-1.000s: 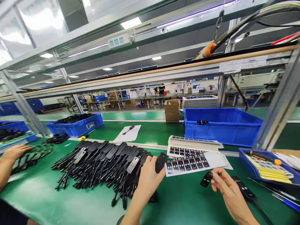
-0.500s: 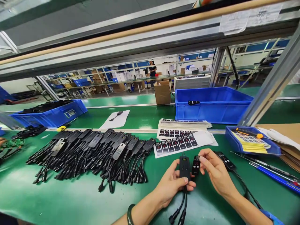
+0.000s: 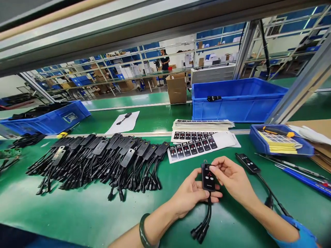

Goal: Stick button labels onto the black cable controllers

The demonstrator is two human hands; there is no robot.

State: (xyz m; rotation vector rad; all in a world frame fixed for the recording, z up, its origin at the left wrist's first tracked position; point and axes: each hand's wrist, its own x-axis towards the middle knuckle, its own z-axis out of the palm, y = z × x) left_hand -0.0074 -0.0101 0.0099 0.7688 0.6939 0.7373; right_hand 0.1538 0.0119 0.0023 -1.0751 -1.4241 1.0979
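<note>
My left hand [image 3: 188, 193] grips a small black controller box [image 3: 202, 177] by its sides, with cables [image 3: 208, 210] hanging from its lower end. A black label [image 3: 209, 185] with red marks and white buttons lies over the front of the box. My right hand [image 3: 232, 177] pinches the label's upper right corner between thumb and fingers. To the right rests another labelled controller [image 3: 248, 163] with its cable. Sheets of matching labels [image 3: 192, 148] lie behind my hands.
Many unlabelled controllers with cables [image 3: 103, 162] cover the left of the green bench. A blue bin [image 3: 232, 108] stands at the back, another [image 3: 67, 117] at far left. A small blue tray [image 3: 269, 151] and pens [image 3: 305, 179] sit at right. A person [image 3: 164, 62] stands far off.
My right hand has brought the label from beside the box onto its front, covering the small display. The view has tilted slightly downward.
</note>
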